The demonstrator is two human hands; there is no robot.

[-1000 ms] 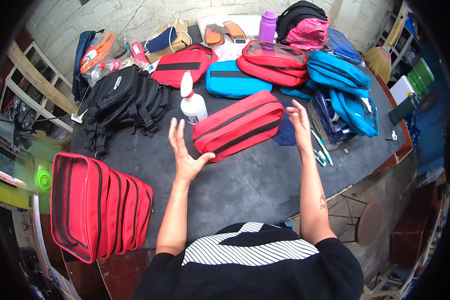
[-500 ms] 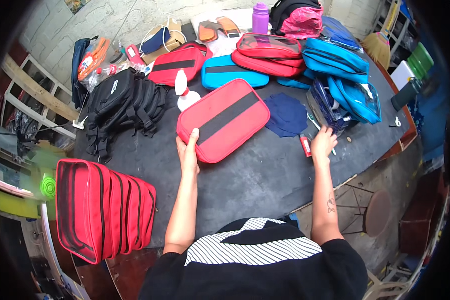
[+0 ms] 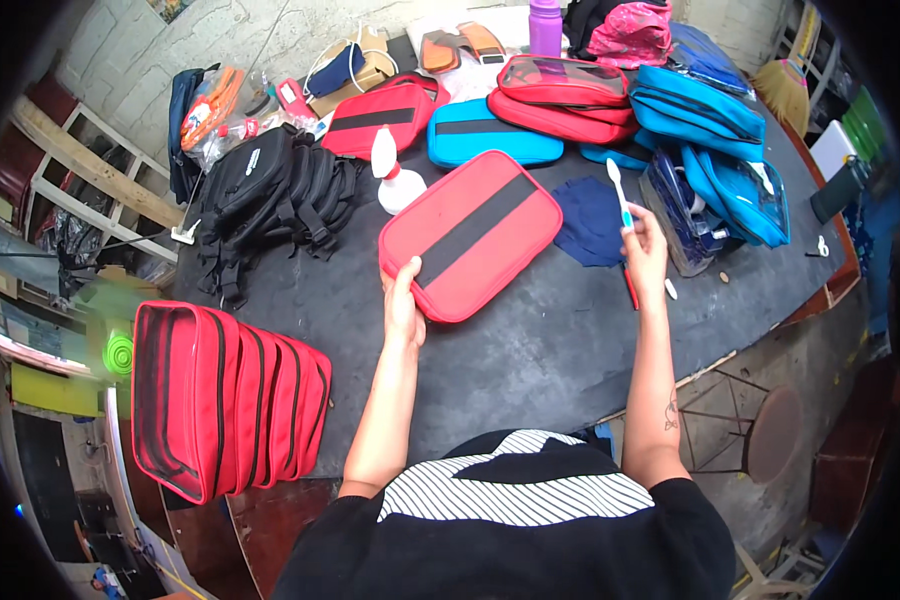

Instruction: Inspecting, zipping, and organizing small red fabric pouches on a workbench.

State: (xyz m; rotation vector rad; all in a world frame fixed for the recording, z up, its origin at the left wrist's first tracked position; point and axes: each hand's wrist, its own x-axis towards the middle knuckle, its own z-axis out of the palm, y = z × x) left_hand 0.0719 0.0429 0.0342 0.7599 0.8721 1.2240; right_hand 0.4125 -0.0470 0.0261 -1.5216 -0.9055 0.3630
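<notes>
My left hand [image 3: 402,305] grips the near left corner of a red zip pouch [image 3: 460,215] with a black band across it, tilted above the black table. In my right hand [image 3: 646,250] is a toothbrush [image 3: 616,185], white with a green part, held upright with its head at the top. Left of that hand lies a dark blue cloth [image 3: 588,225]. A slim red item [image 3: 631,288] rests beside my right wrist, partly hidden. Behind the held pouch stands a white spray bottle [image 3: 400,188].
Red pouches [image 3: 235,400] stand in a row at the left edge. A black backpack [image 3: 260,190] sits behind them. More red pouches [image 3: 560,110] and blue pouches [image 3: 700,120] are piled along the back. A purple bottle [image 3: 545,28] stands at the far side.
My right hand has picked up the toothbrush from the table and raised it. The view has shifted slightly; my left hand still holds the red pouch.
</notes>
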